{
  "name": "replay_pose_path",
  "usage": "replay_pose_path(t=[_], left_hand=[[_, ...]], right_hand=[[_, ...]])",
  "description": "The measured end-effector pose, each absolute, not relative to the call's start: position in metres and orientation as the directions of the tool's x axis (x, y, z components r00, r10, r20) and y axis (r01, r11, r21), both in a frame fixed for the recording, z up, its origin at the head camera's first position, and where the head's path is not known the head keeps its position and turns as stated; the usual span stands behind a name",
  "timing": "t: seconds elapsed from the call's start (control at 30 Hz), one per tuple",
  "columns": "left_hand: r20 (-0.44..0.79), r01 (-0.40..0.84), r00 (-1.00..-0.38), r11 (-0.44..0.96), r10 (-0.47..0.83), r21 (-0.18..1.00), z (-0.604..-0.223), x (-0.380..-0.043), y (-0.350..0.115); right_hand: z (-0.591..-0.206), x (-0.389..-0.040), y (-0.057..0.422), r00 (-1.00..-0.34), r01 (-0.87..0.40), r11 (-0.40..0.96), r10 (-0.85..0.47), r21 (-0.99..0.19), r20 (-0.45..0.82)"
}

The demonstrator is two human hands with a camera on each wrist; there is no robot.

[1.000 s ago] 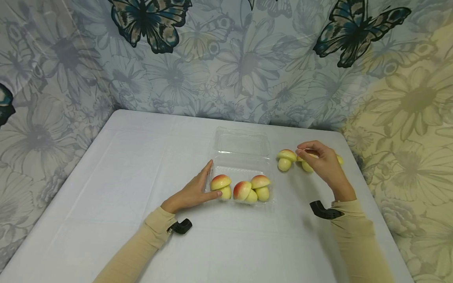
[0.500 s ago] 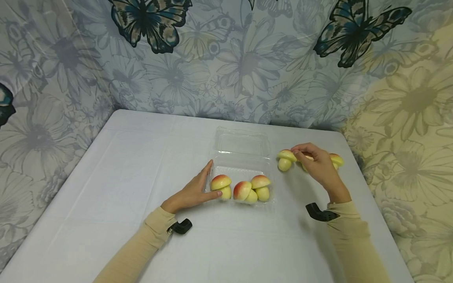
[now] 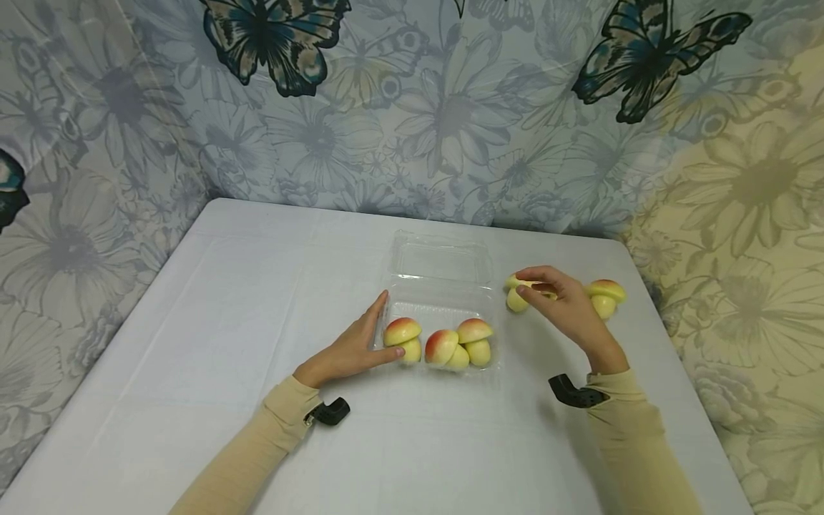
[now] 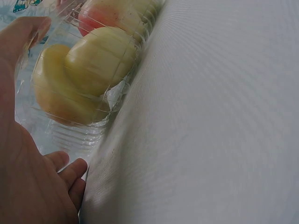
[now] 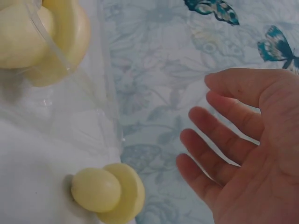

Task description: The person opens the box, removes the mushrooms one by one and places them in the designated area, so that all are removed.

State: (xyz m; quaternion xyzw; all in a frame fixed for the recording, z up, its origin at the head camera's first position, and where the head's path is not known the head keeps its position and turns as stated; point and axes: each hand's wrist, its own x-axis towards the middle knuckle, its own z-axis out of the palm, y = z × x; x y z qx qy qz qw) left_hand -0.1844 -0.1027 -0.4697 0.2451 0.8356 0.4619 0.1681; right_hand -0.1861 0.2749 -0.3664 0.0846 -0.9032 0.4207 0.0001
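My left hand [image 3: 350, 349] grips the left side of a clear hinged plastic container [image 3: 440, 257], its thumb reaching over the front rim. Inside sit a left mushroom [image 3: 400, 330], a tilted middle mushroom [image 3: 440, 347] and a right mushroom [image 3: 474, 330], all yellow with reddish caps. The left wrist view shows one mushroom [image 4: 100, 60] through the container wall, near the left hand [image 4: 28, 172]. My right hand [image 3: 569, 307] hovers over the loose mushrooms, partly covering the leftmost one [image 3: 516, 299]. In the right wrist view its fingers [image 5: 222, 133] are spread and hold nothing.
Another loose mushroom [image 3: 605, 290] lies right of my right hand, and one more is mostly hidden beneath that hand. The container's lid lies folded back toward the far edge of the white table [image 3: 193, 322]. Patterned fabric [image 3: 360, 143] hangs behind the table.
My right hand has moved left and slightly nearer, from over the middle loose mushroom to the leftmost one, uncovering the rightmost one. The left hand and container have stayed put.
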Motion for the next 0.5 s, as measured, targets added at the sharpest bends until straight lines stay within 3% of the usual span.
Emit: replay_pose_path(t=[0.5], left_hand=[[-0.052,0.259,-0.824,0.455,0.565,0.852,-0.4722,-0.185,-0.1016]], right_hand=[[-0.3731,-0.1842,0.2652,-0.956,-0.264,0.556,-0.259,-0.788,0.138]])
